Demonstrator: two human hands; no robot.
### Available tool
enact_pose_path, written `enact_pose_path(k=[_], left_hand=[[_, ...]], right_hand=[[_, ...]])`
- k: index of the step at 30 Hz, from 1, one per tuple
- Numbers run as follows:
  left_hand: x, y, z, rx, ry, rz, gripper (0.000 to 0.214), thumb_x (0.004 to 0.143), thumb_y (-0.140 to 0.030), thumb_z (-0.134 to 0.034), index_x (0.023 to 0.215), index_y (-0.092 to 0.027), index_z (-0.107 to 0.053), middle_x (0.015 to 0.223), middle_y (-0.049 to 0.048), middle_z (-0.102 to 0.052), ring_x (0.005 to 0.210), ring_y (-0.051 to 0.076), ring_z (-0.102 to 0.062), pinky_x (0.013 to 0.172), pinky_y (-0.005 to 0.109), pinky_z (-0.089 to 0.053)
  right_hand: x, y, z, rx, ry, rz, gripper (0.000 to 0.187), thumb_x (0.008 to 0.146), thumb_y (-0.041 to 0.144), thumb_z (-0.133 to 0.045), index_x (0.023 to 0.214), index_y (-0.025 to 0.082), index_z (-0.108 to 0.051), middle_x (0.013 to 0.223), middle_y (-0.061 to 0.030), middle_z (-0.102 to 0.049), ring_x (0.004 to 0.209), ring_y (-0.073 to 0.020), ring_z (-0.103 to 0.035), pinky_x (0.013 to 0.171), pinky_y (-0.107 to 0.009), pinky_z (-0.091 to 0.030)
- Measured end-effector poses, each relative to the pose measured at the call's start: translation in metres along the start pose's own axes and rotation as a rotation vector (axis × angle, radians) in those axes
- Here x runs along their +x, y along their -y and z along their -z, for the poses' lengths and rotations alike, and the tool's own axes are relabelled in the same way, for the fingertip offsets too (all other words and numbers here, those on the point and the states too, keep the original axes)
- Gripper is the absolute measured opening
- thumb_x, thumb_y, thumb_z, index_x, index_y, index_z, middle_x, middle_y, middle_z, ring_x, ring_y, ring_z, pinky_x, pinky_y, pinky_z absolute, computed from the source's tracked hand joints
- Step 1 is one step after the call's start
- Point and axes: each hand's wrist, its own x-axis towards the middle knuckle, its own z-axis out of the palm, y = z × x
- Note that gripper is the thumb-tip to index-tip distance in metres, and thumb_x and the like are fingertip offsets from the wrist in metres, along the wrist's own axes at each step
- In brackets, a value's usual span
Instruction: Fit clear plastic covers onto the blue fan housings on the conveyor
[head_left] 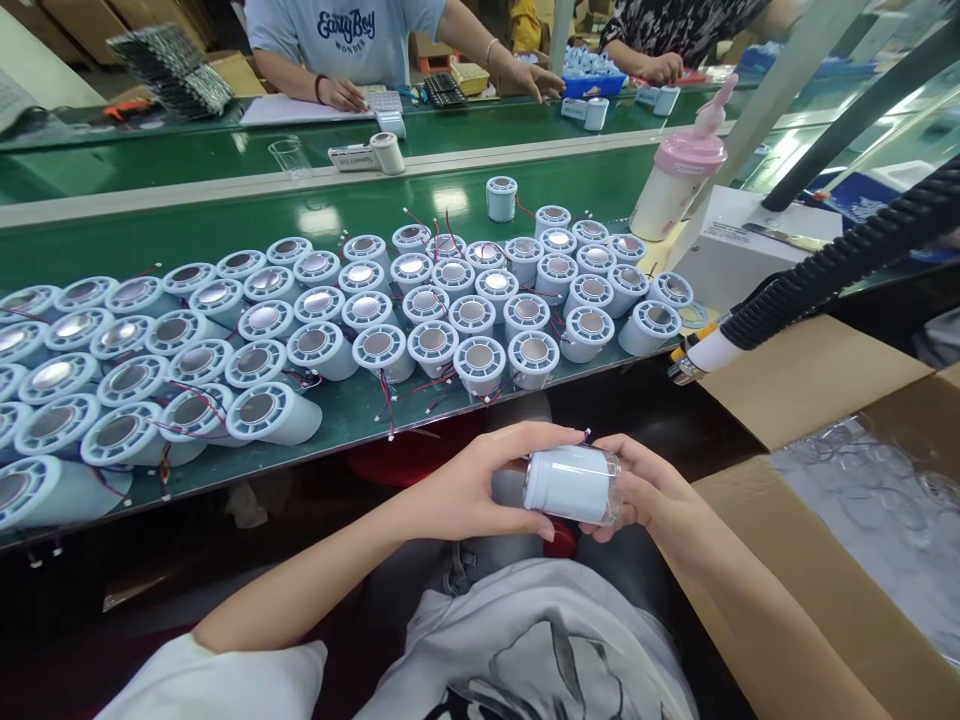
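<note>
Above my lap, a light blue cylindrical housing point(566, 483) lies on its side between my two hands. My left hand point(480, 490) grips its left end, thumb below and fingers over the top. At the other end, the fingers of my right hand point(649, 488) are closed around a clear plastic cover point(615, 488) that sits over that end. A small wire connector pokes up behind the housing. On the green bench ahead stand many similar housings, such as the nearest one point(480, 362), with round metallic discs on top and thin red and dark wires.
An open cardboard box point(810, 560) of clear plastic pieces stands at my right. Above it hangs a black corrugated hose point(840, 255) with a white nozzle. A pink-lidded bottle point(679, 185) stands on the bench. Two people work across the conveyor point(225, 170).
</note>
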Motion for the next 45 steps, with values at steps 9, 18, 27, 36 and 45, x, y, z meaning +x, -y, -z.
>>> enact_pose_path(k=[9, 18, 27, 36, 45], left_hand=[[0.023, 0.018, -0.003, -0.407, -0.01, 0.189, 0.087, 0.065, -0.022, -0.085, 0.141, -0.027, -0.045, 0.142, 0.0129, -0.052, 0.126, 0.029, -0.053, 0.104, 0.04, -0.044], [0.138, 0.056, -0.024, -0.515, 0.062, 0.287, 0.075, 0.065, -0.031, -0.085, 0.132, -0.014, -0.056, 0.132, 0.0155, -0.06, 0.127, 0.032, -0.051, 0.107, 0.045, -0.037], [0.137, 0.061, -0.015, -0.461, 0.093, 0.242, 0.059, 0.066, -0.028, -0.084, 0.118, -0.016, -0.059, 0.132, 0.0154, -0.059, 0.118, 0.028, -0.058, 0.1, 0.041, -0.043], [0.05, 0.021, -0.01, -0.177, 0.119, -0.023, 0.08, 0.063, -0.01, -0.085, 0.132, -0.031, -0.051, 0.143, 0.0089, -0.049, 0.129, 0.026, -0.05, 0.107, 0.039, -0.041], [0.025, -0.004, -0.011, 0.119, 0.123, -0.106, 0.062, 0.075, -0.022, -0.078, 0.131, -0.03, -0.052, 0.134, 0.0098, -0.053, 0.122, 0.025, -0.054, 0.1, 0.036, -0.047]], right_hand=[[0.013, -0.016, 0.002, 0.274, -0.053, -0.008, 0.043, 0.082, 0.058, -0.065, 0.096, 0.019, -0.055, 0.065, -0.0032, -0.07, 0.05, -0.0151, -0.065, 0.044, -0.019, -0.051], [0.05, -0.035, 0.053, 0.455, -0.392, 0.211, 0.036, 0.093, 0.052, -0.043, 0.1, 0.019, -0.058, 0.073, -0.004, -0.071, 0.053, -0.0109, -0.06, 0.045, -0.016, -0.044], [0.054, -0.022, 0.063, 0.36, -0.359, 0.15, 0.041, 0.09, 0.056, -0.048, 0.094, 0.017, -0.058, 0.063, -0.0049, -0.068, 0.043, -0.0111, -0.056, 0.04, -0.017, -0.043], [-0.004, -0.007, 0.024, 0.127, -0.17, 0.076, 0.041, 0.082, 0.056, -0.067, 0.094, 0.019, -0.051, 0.061, 0.0012, -0.067, 0.048, -0.0153, -0.066, 0.043, -0.019, -0.052], [-0.013, -0.001, 0.003, 0.069, -0.059, -0.18, 0.065, 0.079, 0.082, -0.041, 0.083, 0.018, -0.051, 0.053, -0.002, -0.062, 0.035, -0.0139, -0.057, 0.03, -0.017, -0.041]])
